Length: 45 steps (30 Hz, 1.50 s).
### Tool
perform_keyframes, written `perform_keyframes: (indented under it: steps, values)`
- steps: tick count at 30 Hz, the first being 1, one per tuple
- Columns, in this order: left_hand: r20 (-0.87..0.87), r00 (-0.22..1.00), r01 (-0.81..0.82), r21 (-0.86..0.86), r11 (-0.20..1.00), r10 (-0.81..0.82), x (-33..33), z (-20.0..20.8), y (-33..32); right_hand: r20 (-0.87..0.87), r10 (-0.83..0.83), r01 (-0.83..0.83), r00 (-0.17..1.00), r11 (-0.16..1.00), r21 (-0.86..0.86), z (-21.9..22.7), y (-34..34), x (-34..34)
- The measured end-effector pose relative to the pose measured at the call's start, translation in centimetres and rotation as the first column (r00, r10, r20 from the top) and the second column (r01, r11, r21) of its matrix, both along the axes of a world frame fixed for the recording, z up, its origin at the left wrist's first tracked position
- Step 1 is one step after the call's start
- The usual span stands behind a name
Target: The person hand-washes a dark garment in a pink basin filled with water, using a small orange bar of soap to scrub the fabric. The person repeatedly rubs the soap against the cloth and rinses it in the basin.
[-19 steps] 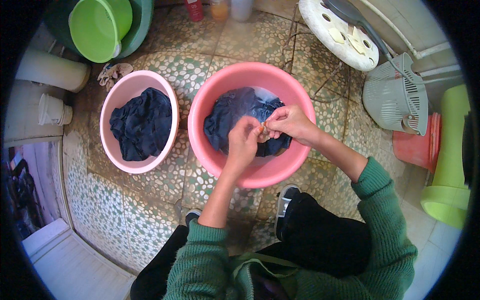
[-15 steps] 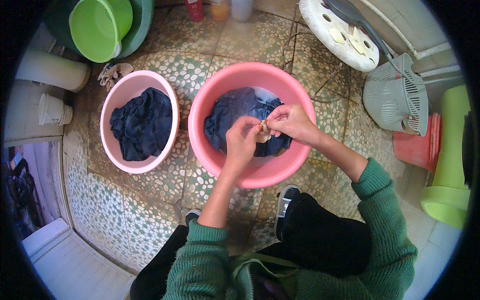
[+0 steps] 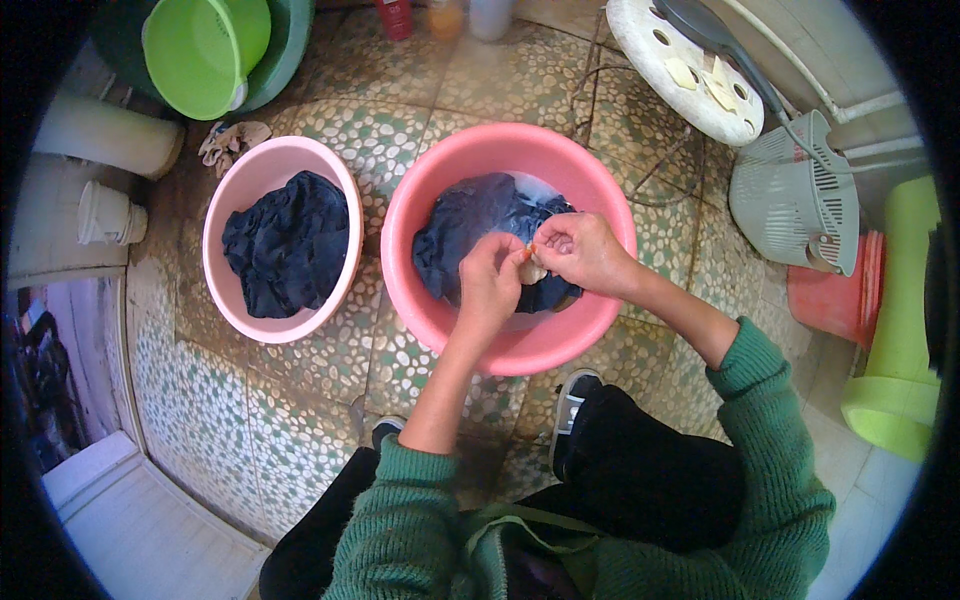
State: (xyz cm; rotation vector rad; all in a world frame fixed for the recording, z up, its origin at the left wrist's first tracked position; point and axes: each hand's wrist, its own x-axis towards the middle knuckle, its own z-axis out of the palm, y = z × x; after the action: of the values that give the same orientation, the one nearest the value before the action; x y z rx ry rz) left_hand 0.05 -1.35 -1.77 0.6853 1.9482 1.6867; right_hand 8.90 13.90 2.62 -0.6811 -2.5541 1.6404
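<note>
Over the large pink basin (image 3: pixel 408 310) on the floor, my left hand (image 3: pixel 488 278) and my right hand (image 3: pixel 588 252) meet with pinched fingertips. Between them is a small off-white, cloth-like piece (image 3: pixel 533 272); its exact kind is too small to tell. Both hands are closed on it, and the fingers cover its upper part. Beneath them, dark blue clothes (image 3: pixel 465 210) lie in cloudy water in the basin. To the left, a paler pink basin (image 3: pixel 214 268) contains a dark, crumpled garment (image 3: pixel 290 245).
Green tubs (image 3: pixel 195 60) and a rumpled cloth (image 3: pixel 232 145) are at the far left. Several bottles (image 3: pixel 395 18) stand at the back. At right are a white perforated stool top (image 3: pixel 690 75), a grey basket (image 3: pixel 790 190), a red bucket (image 3: pixel 828 300) and a lime-green container (image 3: pixel 890 390).
My fingertips have drawn closer together around the off-white piece, covering more of its upper part. The whole view has shifted slightly; the basins and clothes stay put.
</note>
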Motion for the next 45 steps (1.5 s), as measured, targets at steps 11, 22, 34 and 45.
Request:
perform_keyframes:
  steps: [11,22,34,45]
  values:
    - [0.276,0.939,0.162,0.173,0.972,-0.205,0.2,0.0,-0.6,-0.095,0.033,-0.021,0.995,0.992,0.126,-0.7,0.0,0.6]
    - [0.285,0.929,0.203,0.144,0.969,-0.237,0.0,0.6,-0.4,-0.020,0.082,-0.084,0.996,0.992,-0.093,0.3,1.1,1.0]
    - [-0.176,0.978,0.114,0.003,0.993,-0.112,0.6,0.8,-0.6,0.169,0.043,0.025,0.985,0.924,-0.382,1.5,0.8,-0.2]
    - [0.411,0.896,0.092,0.202,0.975,-0.170,0.5,1.3,-0.2,0.032,-0.034,0.046,0.999,0.842,-0.537,-1.9,1.6,1.3]
